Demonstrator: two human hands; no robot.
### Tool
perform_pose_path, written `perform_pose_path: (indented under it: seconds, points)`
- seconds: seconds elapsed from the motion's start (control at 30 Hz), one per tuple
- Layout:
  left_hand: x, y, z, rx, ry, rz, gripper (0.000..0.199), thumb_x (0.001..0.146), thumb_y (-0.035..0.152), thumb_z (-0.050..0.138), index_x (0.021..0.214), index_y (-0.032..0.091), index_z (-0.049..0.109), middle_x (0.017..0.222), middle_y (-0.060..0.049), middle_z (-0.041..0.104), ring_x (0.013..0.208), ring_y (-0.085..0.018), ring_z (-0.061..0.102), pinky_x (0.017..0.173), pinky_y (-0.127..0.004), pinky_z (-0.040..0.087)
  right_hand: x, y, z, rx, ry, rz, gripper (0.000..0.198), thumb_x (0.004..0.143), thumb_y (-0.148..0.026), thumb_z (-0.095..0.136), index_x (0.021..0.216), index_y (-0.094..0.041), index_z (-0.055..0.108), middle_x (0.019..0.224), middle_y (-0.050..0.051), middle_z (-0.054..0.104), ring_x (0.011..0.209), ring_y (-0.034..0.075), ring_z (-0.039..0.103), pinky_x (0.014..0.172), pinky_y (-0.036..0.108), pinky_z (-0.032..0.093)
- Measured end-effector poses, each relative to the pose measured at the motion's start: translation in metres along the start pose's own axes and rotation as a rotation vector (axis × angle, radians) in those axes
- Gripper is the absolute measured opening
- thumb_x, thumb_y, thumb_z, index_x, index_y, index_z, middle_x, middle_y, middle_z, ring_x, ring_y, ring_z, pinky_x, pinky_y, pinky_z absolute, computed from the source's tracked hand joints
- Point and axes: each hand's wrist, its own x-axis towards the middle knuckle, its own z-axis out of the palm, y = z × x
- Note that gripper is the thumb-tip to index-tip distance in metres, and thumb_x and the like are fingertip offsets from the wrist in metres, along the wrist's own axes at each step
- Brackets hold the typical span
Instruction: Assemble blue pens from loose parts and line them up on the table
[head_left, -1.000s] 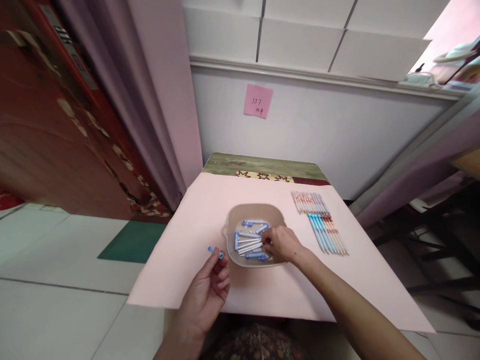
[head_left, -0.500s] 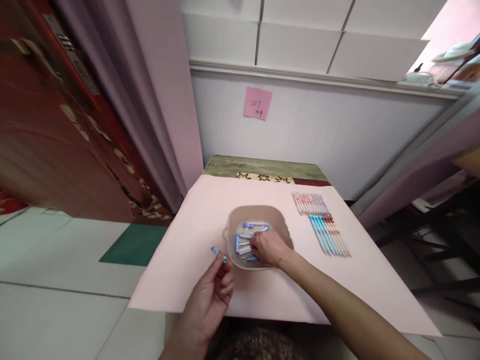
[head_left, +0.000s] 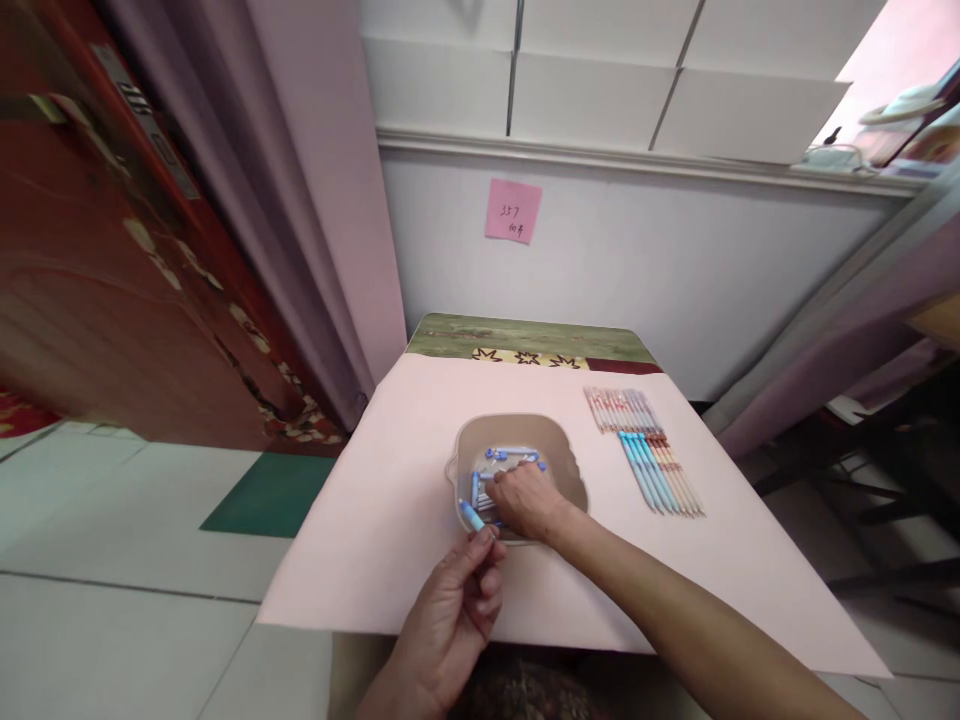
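Pinching slim, cylindrical blue tube (head_left: 472, 515)

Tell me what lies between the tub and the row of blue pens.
In the head view, only the pink table cover shows between the tub and the blue pens; the right forearm passes lower in the picture.

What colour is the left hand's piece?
Blue, light and darker; the head view best shows the piece in the left hand.

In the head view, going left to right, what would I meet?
Door → left curtain → left hand → right hand → pens → right curtain.
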Motion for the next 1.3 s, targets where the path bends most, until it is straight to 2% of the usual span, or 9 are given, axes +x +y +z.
perform_pose_path:
  seconds: [0.17,0.33,0.43,0.53,0.7,0.87,1.07,1.17,1.3]
  points:
    - [0.002,0.003,0.000,-0.012,0.015,0.002,0.004,0.084,0.009,0.058,0.084,0.007,0.061,0.069,-0.004,0.059,0.044,-0.003,0.041,0.035,-0.013,0.031,0.005,-0.009,-0.002,-0.008,-0.030,-0.043,0.019,0.084,-0.011,0.051,0.079,-0.011,0.069,0.079,0.017,0.072,0.075,0.025,0.069,0.066,0.031,0.048]
    - [0.000,0.009,0.002,-0.027,0.030,0.027,0.005,0.085,0.010,0.056,0.083,0.007,0.060,0.069,-0.004,0.060,0.044,-0.003,0.041,0.035,-0.013,0.031,0.008,-0.006,-0.006,0.019,0.000,-0.062,0.015,0.083,-0.012,0.052,0.080,-0.012,0.068,0.082,0.015,0.073,0.075,0.026,0.068,0.062,0.031,0.046]
    - [-0.002,0.015,-0.001,-0.045,0.027,0.070,0.005,0.085,0.010,0.056,0.082,0.008,0.059,0.070,-0.004,0.060,0.045,-0.003,0.041,0.035,-0.013,0.031,0.000,0.015,-0.014,0.051,0.060,0.016,0.016,0.082,-0.020,0.055,0.092,-0.013,0.065,0.088,0.015,0.072,0.077,0.027,0.068,0.063,0.030,0.043]
    - [-0.003,0.020,-0.004,-0.067,0.032,0.087,0.005,0.086,0.009,0.055,0.082,0.008,0.058,0.069,-0.004,0.059,0.044,-0.002,0.040,0.035,-0.013,0.031,-0.014,0.042,-0.026,0.085,0.137,0.162,0.025,0.090,-0.024,0.043,0.108,-0.015,0.058,0.089,0.013,0.071,0.079,0.024,0.067,0.065,0.028,0.041]
    - [0.001,0.022,-0.001,-0.068,0.027,0.076,0.006,0.086,0.009,0.054,0.082,0.008,0.058,0.068,-0.004,0.059,0.044,-0.003,0.040,0.034,-0.013,0.031,-0.036,0.065,-0.034,0.117,0.161,0.325,0.034,0.092,-0.018,0.030,0.119,-0.014,0.050,0.097,0.011,0.070,0.084,0.022,0.065,0.067,0.027,0.039]
    - [0.003,0.022,0.004,-0.070,0.020,0.069,0.003,0.085,0.008,0.055,0.084,0.008,0.058,0.069,-0.004,0.060,0.043,-0.002,0.040,0.034,-0.012,0.032,-0.037,0.050,-0.019,0.123,0.026,0.301,0.020,0.082,-0.030,0.053,0.090,-0.019,0.068,0.086,0.012,0.072,0.080,0.027,0.067,0.066,0.030,0.042]
    - [-0.001,0.023,0.006,-0.054,0.048,0.115,0.005,0.083,0.006,0.057,0.086,0.010,0.058,0.073,-0.006,0.063,0.043,-0.003,0.044,0.035,-0.013,0.036,-0.031,0.035,-0.007,0.167,-0.061,0.276,0.010,0.066,-0.021,0.067,0.073,-0.016,0.072,0.081,0.016,0.073,0.078,0.029,0.069,0.067,0.033,0.047]
    - [-0.001,0.022,0.011,-0.029,0.070,0.125,0.007,0.082,0.006,0.059,0.087,0.012,0.059,0.075,-0.006,0.066,0.044,-0.004,0.047,0.036,-0.013,0.039,-0.038,0.039,-0.015,0.245,0.013,0.324,0.012,0.069,-0.022,0.065,0.077,-0.017,0.072,0.081,0.014,0.073,0.079,0.029,0.068,0.068,0.033,0.046]
    - [0.006,0.020,0.025,0.014,0.056,0.099,0.010,0.084,0.007,0.058,0.093,0.011,0.060,0.083,-0.009,0.069,0.048,-0.006,0.054,0.039,-0.015,0.046,-0.056,0.040,-0.026,0.433,0.207,0.414,0.024,0.085,-0.034,0.051,0.094,-0.021,0.068,0.086,0.006,0.072,0.080,0.021,0.065,0.067,0.028,0.044]
